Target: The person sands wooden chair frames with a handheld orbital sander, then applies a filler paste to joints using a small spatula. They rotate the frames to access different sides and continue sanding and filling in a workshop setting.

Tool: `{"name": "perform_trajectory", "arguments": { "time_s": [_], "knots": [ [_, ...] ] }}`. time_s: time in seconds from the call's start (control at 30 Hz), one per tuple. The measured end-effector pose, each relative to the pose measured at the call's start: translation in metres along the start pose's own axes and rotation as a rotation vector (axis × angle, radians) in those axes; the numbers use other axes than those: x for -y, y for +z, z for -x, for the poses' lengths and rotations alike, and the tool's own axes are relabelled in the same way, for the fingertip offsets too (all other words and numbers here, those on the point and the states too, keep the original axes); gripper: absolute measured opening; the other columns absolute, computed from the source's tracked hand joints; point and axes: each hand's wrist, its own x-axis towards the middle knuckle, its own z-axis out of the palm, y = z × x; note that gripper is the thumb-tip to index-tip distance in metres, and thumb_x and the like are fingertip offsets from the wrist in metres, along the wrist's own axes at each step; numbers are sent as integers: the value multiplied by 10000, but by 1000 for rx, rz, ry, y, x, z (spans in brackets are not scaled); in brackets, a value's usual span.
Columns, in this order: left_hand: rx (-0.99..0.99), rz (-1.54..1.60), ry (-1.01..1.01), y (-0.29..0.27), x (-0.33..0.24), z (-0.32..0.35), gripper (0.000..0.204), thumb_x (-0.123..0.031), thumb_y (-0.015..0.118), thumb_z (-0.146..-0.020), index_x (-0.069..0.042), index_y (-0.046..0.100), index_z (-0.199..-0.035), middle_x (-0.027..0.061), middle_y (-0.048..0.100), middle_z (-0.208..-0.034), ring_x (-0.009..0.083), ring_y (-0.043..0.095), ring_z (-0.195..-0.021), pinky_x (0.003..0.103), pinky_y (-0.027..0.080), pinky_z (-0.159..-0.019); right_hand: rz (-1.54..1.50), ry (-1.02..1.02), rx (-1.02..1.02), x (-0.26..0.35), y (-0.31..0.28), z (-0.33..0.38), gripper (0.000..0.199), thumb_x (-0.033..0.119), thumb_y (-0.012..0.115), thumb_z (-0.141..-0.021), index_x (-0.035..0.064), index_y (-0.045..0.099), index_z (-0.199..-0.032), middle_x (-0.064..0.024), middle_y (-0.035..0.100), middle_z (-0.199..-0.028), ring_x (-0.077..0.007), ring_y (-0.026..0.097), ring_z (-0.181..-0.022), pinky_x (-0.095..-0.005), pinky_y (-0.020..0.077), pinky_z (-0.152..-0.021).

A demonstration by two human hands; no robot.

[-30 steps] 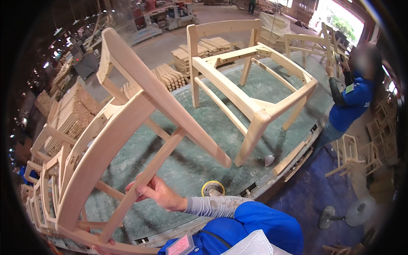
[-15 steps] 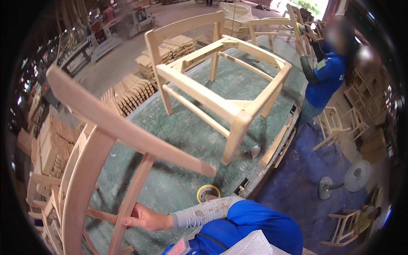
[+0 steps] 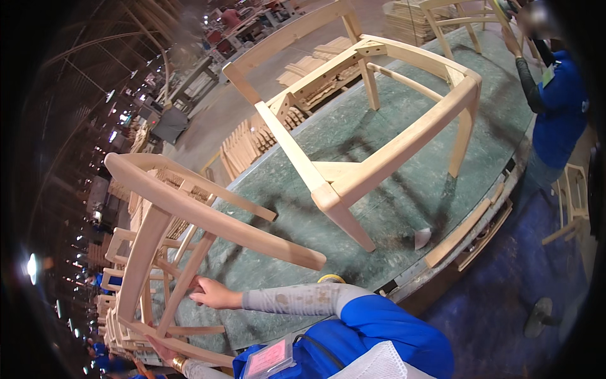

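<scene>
A tilted wooden chair frame stands at the left. My left hand, with a gold-coloured band at the wrist, is closed on its lowest leg near the lower edge; part of this hand is hidden. My right hand is beside the chair's cross rail, its thumb and fingers apart, fingertips at the rail's edge. Past my right forearm shows a round yellow-rimmed pad, mostly covered by the sleeve. A second, paler chair frame without a seat stands upright on the green tabletop.
A co-worker in blue stands at the far right by another chair frame. Stacked wooden parts lie beyond the table. Loose wood strips line its right edge. More chair frames stand at the lower left.
The near chair frame has tipped and turned, showing more of its legs. My left hand has come into view on a leg. My right hand has loosened from the rail. The view has shifted left.
</scene>
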Motion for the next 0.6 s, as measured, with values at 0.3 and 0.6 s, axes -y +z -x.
{"name": "perform_trajectory", "arguments": {
  "time_s": [0.3,0.6],
  "knots": [
    [24,18,-110,-8,-19,36,546,-482,536,-897,-81,446,-1256,56,553,-920,135,527,-729,254,438,-570,1018,-748,-523,103,-67,96,505,191,701,-750,53,496,-1190,-190,469,-1259,-323,465,-1174,-504,360,-964],
    [-154,-190,32,-90,15,58,635,-541,562,-853,-71,377,-1237,128,485,-1076,268,552,-896,400,505,-677,1087,-325,-693,43,-138,96,528,229,776,-686,98,562,-1150,-131,639,-940,-325,630,-841,-397,520,-710]
  ]
}}
